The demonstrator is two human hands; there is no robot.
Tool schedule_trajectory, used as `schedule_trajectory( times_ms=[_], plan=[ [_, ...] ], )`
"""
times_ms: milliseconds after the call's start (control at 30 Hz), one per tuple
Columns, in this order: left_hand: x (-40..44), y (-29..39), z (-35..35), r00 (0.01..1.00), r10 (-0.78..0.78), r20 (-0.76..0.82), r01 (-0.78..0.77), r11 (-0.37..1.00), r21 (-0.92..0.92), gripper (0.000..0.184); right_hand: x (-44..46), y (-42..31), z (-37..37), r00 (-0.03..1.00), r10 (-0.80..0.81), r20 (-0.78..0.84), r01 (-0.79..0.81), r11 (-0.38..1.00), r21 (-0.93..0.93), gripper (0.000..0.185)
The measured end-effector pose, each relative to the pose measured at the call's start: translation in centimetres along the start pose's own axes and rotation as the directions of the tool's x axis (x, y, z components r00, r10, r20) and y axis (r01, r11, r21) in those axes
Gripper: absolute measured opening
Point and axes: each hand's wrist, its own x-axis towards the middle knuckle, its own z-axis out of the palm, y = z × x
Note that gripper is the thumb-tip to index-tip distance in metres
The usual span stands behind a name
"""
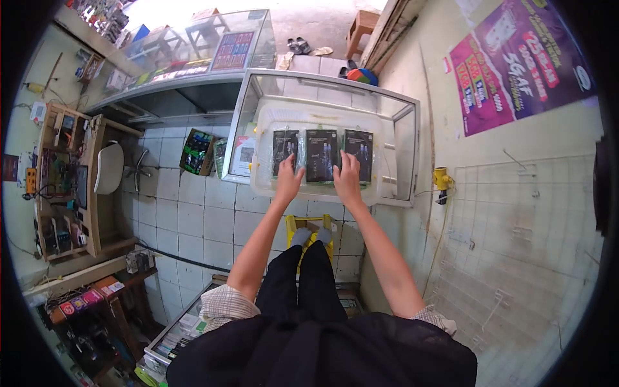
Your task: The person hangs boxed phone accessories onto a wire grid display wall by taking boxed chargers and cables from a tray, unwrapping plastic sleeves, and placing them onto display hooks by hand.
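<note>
Three flat black packages lie side by side in a pale plastic tray (264,180), which rests on a glass display case (403,187). On the lower right edge of the left package (284,143) are the fingers of my left hand (289,179), stretched and apart, with the thumb toward the middle package (322,155). My right hand (348,179) is at the gap between the middle package and the right package (360,145), fingers extended over their edges. Neither hand is wrapped round a package. Clear wrapping shows around the packages; small pictures are printed on their fronts.
My feet are on a yellow stool (290,226). An open carton (196,153) of dark and green packets sits on the tiled floor, left of the case. Beyond are a white chair (109,169) and a wooden shelf (93,187). A wire rack (509,238) lines the right wall.
</note>
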Motion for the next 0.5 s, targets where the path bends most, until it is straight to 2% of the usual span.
schedule_trajectory(
  times_ms=[33,67,133,200,300,400,467,500],
  plan=[
    [0.7,0.7,0.3,0.996,-0.074,0.05,0.076,0.996,-0.037,0.048,0.7,0.3,1.3,0.997,-0.043,-0.06,0.03,0.977,-0.213,0.034],
    [1.0,1.4,0.6,0.983,-0.153,0.101,0.161,0.984,-0.073,0.049,1.1,0.7,2.1,0.998,-0.044,-0.034,0.036,0.978,-0.207,0.034],
    [0.9,1.3,1.1,0.969,-0.203,0.138,0.205,0.979,-0.004,0.048,1.5,0.7,3.2,0.989,0.149,-0.018,-0.148,0.955,-0.257,0.043],
    [1.0,1.5,0.7,0.957,-0.226,0.181,0.219,0.974,0.061,0.047,1.4,0.7,3.9,0.992,0.127,-0.012,-0.125,0.955,-0.269,0.044],
    [0.7,2.0,0.4,0.956,-0.207,0.209,0.218,0.976,-0.026,0.043,0.7,0.8,4.1,0.993,0.091,-0.075,-0.106,0.966,-0.236,0.046],
    [0.7,1.9,0.2,0.974,-0.142,0.175,0.15,0.988,-0.036,0.043,0.6,0.7,4.3,0.986,0.116,-0.12,-0.132,0.982,-0.132,0.048],
    [0.9,2.0,0.2,0.966,-0.177,0.189,0.219,0.949,-0.227,0.04,0.7,0.2,3.5,0.974,0.227,-0.011,-0.213,0.926,0.313,0.051],
    [0.8,2.8,-0.2,0.968,-0.165,0.191,0.207,0.951,-0.229,0.04,0.8,-0.3,2.9,0.974,0.226,-0.023,-0.207,0.927,0.314,0.051]
  ],
)
